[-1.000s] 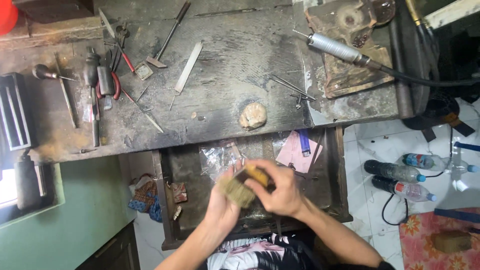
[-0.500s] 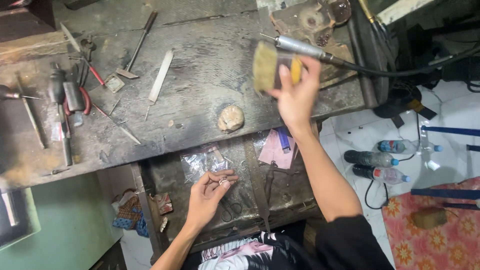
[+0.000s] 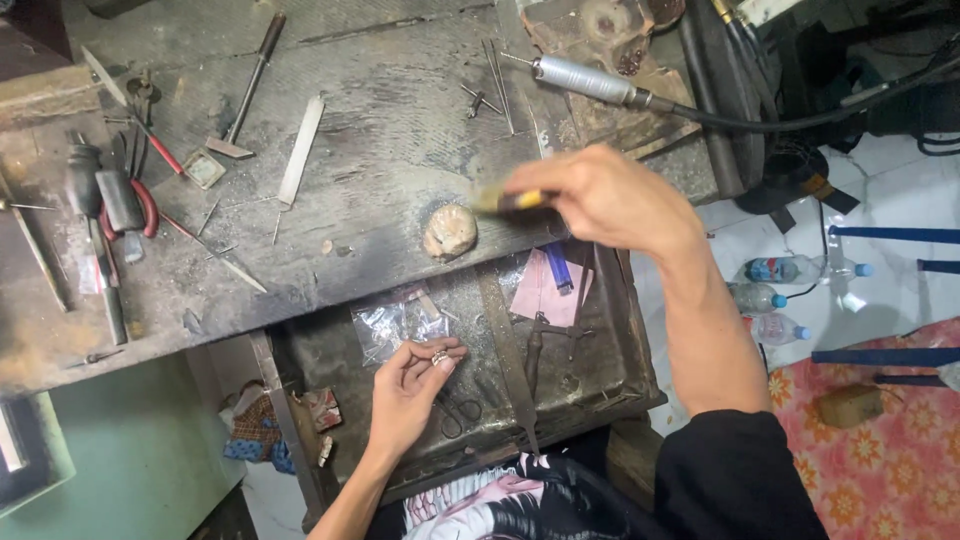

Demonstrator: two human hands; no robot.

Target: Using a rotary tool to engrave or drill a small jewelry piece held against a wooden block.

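left hand [image 3: 405,385] fingers pinch small silver metal ring [image 3: 439,356] — light, slippery (grip its rim) | right hand [image 3: 600,195] clasps blurred yellow-handled brush [image 3: 512,201] over scarred worktop [image 3: 380,130]

On the worktop [image 3: 380,190] a flat file [image 3: 301,150] lies left of a rotary handpiece [image 3: 585,78]. A round lump [image 3: 450,231] sits at the worktop's near edge, above the open drawer [image 3: 600,390], which holds plastic bags [image 3: 398,322] and scissors [image 3: 455,412]. Bottles [image 3: 775,285] lie on the floor to the right.

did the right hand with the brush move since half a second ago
Yes. The right hand with the brush has dropped from beside the rotary handpiece toward the bench's near edge, closer to the pale round lump.
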